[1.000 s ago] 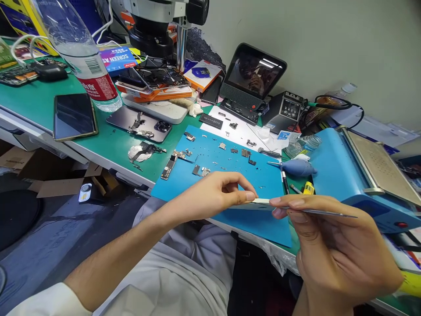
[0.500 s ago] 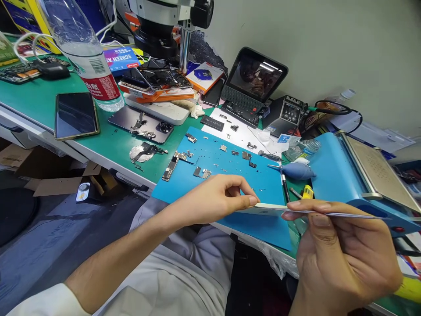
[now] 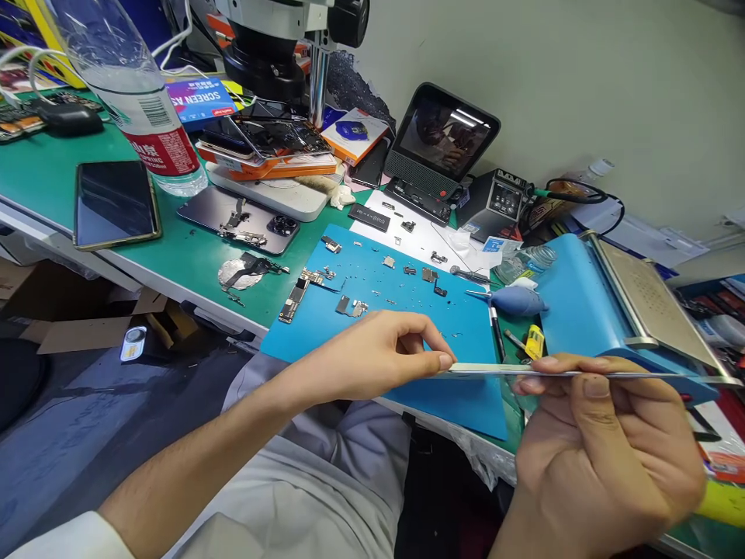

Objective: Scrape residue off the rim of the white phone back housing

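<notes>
A thin, flat, pale sheet (image 3: 489, 369) is seen almost edge-on above the near right part of a blue mat (image 3: 401, 388). My left hand (image 3: 389, 353) is closed in a pinch on its left end, thumb and index finger together. Nearer the right, my right hand (image 3: 611, 450) grips the same sheet between thumb and fingers. Its far end reaches over towards the blue machine. What the sheet is cannot be made out. Beneath and beyond the hands, the mat carries small phone parts, among them a circuit board (image 3: 294, 300) and a tiny metal piece (image 3: 429, 275).
Left of the mat lie a phone back housing (image 3: 233, 221), a dark phone (image 3: 116, 203) and a water bottle (image 3: 157, 140). A microscope (image 3: 265, 54) stands behind. To the right are a blue air blower (image 3: 518, 301), a glass jar (image 3: 535, 262) and a blue machine with a metal plate (image 3: 646, 295).
The sheet has tilted, showing its face less and its edge more. My right hand has shifted slightly along it to the right. The whole view has moved a little.
</notes>
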